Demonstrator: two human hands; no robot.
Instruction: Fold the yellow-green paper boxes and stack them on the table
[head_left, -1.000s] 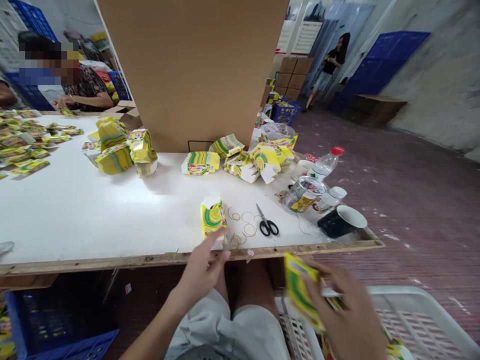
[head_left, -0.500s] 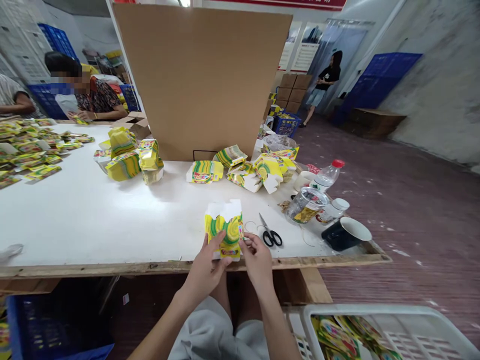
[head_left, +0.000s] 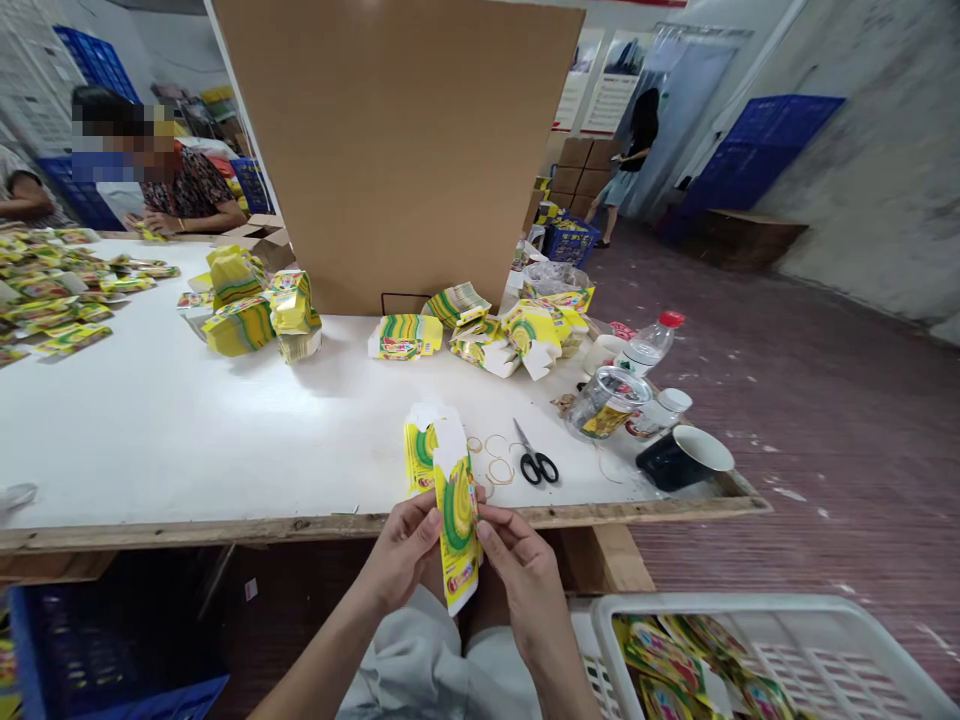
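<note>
A seated worker's left hand (head_left: 405, 545) and right hand (head_left: 525, 580) close from either side on a flattened yellow-and-green carton (head_left: 457, 525), fingers and thumbs pinched against its long edges. The piece is held upright at the near edge of the white worktable (head_left: 187, 430), its white flap uppermost and its lower end hanging over the worker's lap. Just behind it on the tabletop sits a small stack of matching cartons (head_left: 417, 452), with loose rubber bands (head_left: 496, 468) and black-handled scissors (head_left: 534, 462) lying just to the right. Farther right along the table stand a clear jar (head_left: 606, 400), a red-capped plastic bottle (head_left: 649, 342) and a black mug (head_left: 679, 455) near the corner. Two heaps of folded cartons, one left of centre (head_left: 251, 310) and one right of centre (head_left: 499, 335), rest at the foot of a tall brown cardboard sheet (head_left: 397, 150) propped upright across the table. On the floor to the worker's right, a white plastic crate (head_left: 825, 650) holds more printed cartons; a blue crate (head_left: 112, 670) sits under the table to the left. At the far left end a co-worker (head_left: 187, 185) bends over a spread of flat cartons (head_left: 52, 295), while another person (head_left: 634, 150) walks near stacked boxes at the back of the room.
</note>
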